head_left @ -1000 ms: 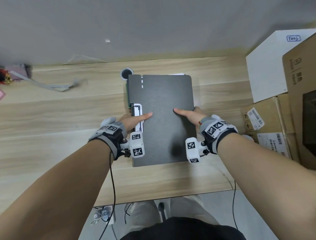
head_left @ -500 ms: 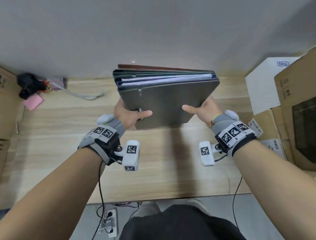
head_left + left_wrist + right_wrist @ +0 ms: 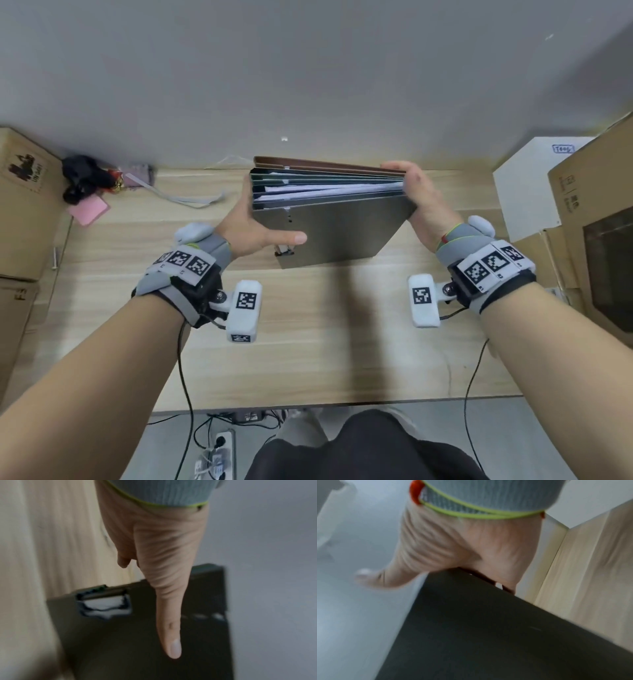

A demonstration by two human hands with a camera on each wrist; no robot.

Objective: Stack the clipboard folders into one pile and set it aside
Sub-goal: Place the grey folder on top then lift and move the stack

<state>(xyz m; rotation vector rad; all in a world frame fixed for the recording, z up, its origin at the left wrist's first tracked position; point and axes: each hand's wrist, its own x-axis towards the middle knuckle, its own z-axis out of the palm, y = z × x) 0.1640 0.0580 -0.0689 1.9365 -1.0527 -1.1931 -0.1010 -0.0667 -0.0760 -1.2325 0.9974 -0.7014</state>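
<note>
Clipboard folders (image 3: 329, 219) stacked, tilted above the desk (image 3: 308, 342), gripped between left hand (image 3: 253, 229) and right hand (image 3: 423, 198).

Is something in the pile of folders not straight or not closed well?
Yes. The pile of folders, held off the desk between the left hand and the right hand, fans open along its far edge: white papers show between covers, and the brown folder beneath juts out.

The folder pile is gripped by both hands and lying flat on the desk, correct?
Not quite. Both the left hand and right hand do grip the folder pile, but the head view shows it lifted and tilted above the desk, not lying flat.
</note>
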